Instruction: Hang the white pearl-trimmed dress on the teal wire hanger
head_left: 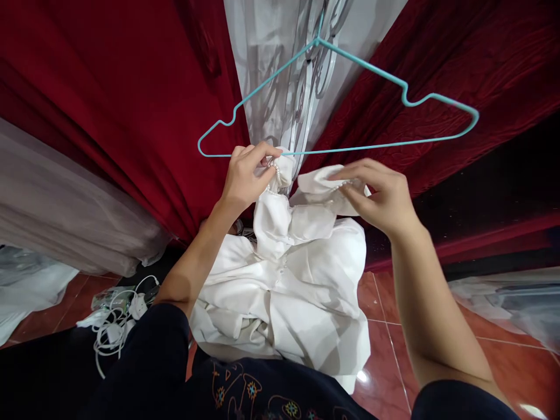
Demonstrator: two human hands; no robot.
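A white dress (315, 280) with pearl-like beading hangs below a light blue hanger (363, 62), its skirt bunched in folds in front of me. My left hand (251, 172) is closed on the dress's upper edge by a strand of beads, its fingertips at the hanger's bottom bar. Further right, my right hand (378, 189) pinches another part of the white upper fabric, also beaded, and holds it out below the bar. The lower part of the dress drops toward my lap and the floor.
Red curtains (131, 105) hang on both sides of a white metal grille (306, 93). White cables (116, 326) lie tangled at lower left. Sheer pale fabric (516, 297) rests at the right on the red tiled floor (385, 344).
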